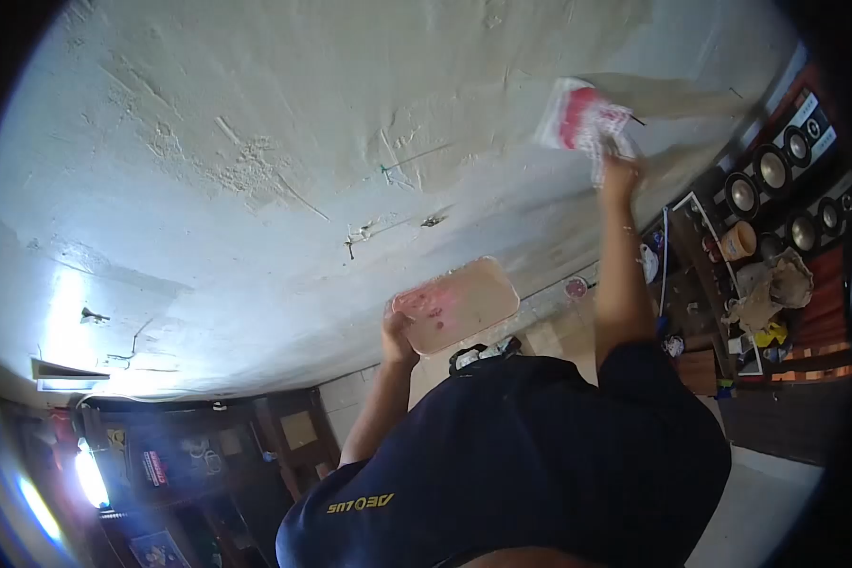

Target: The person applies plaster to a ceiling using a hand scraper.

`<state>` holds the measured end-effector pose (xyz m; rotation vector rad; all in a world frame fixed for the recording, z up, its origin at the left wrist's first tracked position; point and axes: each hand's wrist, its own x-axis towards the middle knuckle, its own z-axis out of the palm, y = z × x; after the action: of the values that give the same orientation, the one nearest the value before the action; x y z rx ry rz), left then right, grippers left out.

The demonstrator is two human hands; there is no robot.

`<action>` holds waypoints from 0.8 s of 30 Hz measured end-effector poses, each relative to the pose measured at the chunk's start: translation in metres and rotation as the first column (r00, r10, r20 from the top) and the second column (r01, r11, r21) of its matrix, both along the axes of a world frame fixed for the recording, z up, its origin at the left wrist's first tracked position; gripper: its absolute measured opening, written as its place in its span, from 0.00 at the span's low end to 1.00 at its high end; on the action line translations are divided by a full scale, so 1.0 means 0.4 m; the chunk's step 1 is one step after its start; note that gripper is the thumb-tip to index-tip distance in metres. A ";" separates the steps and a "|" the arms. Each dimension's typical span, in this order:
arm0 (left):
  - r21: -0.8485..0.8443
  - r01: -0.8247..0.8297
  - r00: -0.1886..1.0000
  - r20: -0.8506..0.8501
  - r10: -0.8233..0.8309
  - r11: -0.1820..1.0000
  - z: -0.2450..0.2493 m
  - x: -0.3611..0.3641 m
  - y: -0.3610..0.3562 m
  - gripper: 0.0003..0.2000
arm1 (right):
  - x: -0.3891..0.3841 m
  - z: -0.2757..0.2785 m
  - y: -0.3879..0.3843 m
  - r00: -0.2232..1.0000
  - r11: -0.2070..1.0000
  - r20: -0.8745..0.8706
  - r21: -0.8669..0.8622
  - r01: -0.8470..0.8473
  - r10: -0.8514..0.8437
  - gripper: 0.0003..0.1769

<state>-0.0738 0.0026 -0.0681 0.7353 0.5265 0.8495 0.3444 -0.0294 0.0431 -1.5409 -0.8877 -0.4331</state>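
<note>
A person in a dark navy shirt (540,454) works with both arms raised at a rough, off-white plastered surface (256,142) that fills most of the view. The left hand (398,331) is closed round the near edge of a flat rectangular pale board smeared with pink (459,303), held level just off the surface, below its middle. The right hand (620,172), arm fully stretched, is clenched on a red-and-white flat pad (577,115) pressed to the surface near its upper right edge, beside a smoother tan band (672,95). Whether the pad is a float or a folded cloth cannot be told. Black speakers (772,170) stand at the far right. To do this well, it seems best to keep the pad flat under even pressure, stroke in overlapping passes, and hold the board level and close.
</note>
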 end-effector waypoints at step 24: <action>0.007 0.032 0.998 -0.046 -0.032 0.999 -0.002 0.015 -0.014 0.35 | 0.022 -0.014 -0.043 0.627 0.705 -0.369 0.554 -0.444 0.685 0.16</action>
<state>-0.0680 -0.0030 -0.0690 0.7694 0.5508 0.8065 0.3532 -0.0467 0.0376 -0.8176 -0.7114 0.3013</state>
